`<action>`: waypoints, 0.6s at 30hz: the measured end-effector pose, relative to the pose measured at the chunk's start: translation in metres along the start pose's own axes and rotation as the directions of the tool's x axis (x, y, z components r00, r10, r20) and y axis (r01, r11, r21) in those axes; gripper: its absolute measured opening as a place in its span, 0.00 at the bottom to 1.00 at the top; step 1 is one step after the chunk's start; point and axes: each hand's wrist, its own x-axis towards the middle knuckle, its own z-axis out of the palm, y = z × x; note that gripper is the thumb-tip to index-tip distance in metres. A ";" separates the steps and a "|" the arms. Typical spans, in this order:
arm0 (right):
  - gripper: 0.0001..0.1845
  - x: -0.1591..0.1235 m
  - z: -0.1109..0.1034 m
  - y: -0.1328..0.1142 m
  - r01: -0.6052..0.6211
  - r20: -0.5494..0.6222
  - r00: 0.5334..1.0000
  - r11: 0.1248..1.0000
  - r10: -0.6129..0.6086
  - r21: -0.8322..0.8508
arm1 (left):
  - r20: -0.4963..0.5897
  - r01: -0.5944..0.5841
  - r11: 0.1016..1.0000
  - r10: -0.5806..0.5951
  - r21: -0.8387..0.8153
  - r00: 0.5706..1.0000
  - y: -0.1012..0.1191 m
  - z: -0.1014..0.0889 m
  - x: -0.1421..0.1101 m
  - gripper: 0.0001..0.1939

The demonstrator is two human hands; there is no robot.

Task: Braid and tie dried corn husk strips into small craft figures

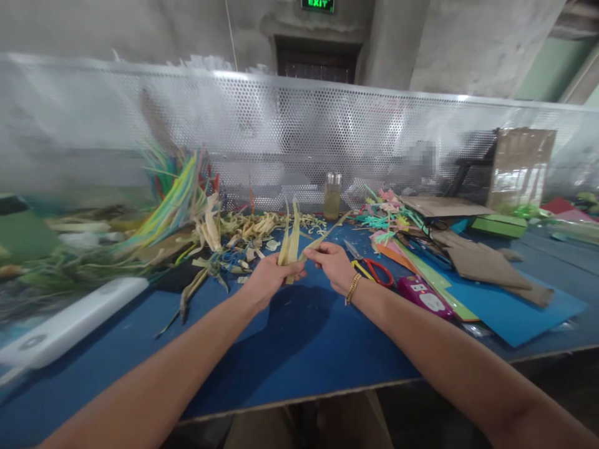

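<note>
My left hand is closed around the lower ends of several pale yellow-green corn husk strips, which stand upright from it. Close beside it, my right hand pinches a narrow husk strip that slants up to the right. Both hands are raised over the middle of the blue table, and a gold bracelet circles my right wrist. Just right of that wrist lie scissors with red and yellow handles. Behind the hands spreads a pile of dried husk pieces.
On the left lie a white power strip and a bundle of coloured strips. A glass bottle stands at the back by the perforated metal screen. To the right are a purple case, blue paper and brown cardboard.
</note>
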 end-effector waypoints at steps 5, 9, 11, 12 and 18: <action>0.15 0.009 -0.005 -0.003 -0.034 -0.145 0.988 0.991 0.052 0.128 | 0.010 0.085 0.996 -0.086 0.023 0.996 0.005 -0.002 -0.001 0.14; 0.18 0.015 -0.011 -0.007 -0.030 -0.261 0.962 0.981 0.081 0.194 | 0.036 0.125 0.991 -0.126 0.042 0.991 0.005 -0.004 0.000 0.14; 0.18 0.018 -0.015 -0.009 -0.033 -0.298 0.950 0.976 0.098 0.214 | 0.050 0.137 0.990 -0.139 0.040 0.989 0.003 -0.005 0.001 0.15; 0.18 0.020 -0.018 -0.010 -0.033 -0.314 0.944 0.975 0.102 0.219 | 0.056 0.143 0.989 -0.145 0.038 0.988 0.003 -0.006 0.002 0.15; 0.13 0.031 -0.034 -0.014 -0.010 -0.413 0.904 0.971 0.111 0.239 | 0.068 0.166 0.982 -0.173 0.091 0.983 0.007 -0.008 -0.001 0.15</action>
